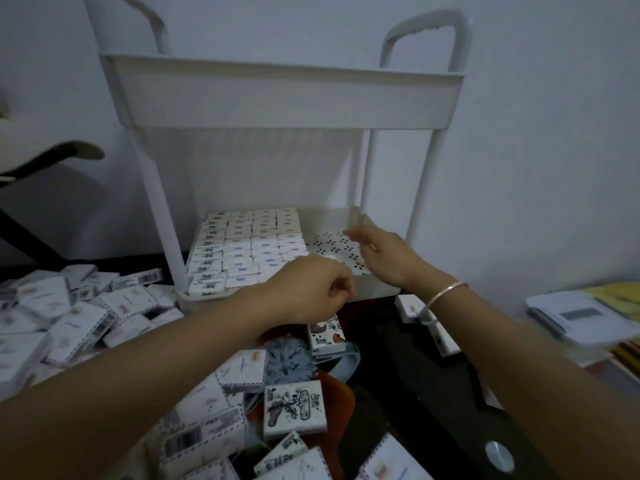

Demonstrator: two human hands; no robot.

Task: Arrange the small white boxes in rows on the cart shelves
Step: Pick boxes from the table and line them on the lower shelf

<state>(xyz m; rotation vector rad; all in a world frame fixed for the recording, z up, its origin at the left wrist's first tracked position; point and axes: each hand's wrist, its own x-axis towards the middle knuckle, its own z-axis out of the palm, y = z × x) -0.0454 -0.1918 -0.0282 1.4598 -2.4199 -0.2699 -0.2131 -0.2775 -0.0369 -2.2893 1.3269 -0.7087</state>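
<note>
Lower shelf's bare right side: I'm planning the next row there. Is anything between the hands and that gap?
Nothing visible does. The bare perforated strip lies open beside the packed boxes; the right hand hovers above it.

Print blurred on shelved boxes [242, 244], grip of left hand [310, 289] hidden by knuckles; loose boxes [52, 317] cut at left edge

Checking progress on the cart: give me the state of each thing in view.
lower shelf: partly filled, right strip bare
arranged boxes: packed in rows on its left
top shelf: inside hidden
loose boxes: heaped, unsorted, at left
left hand: fingers curled at the shelf front; grip unclear
right hand: open, over the bare strip
</note>
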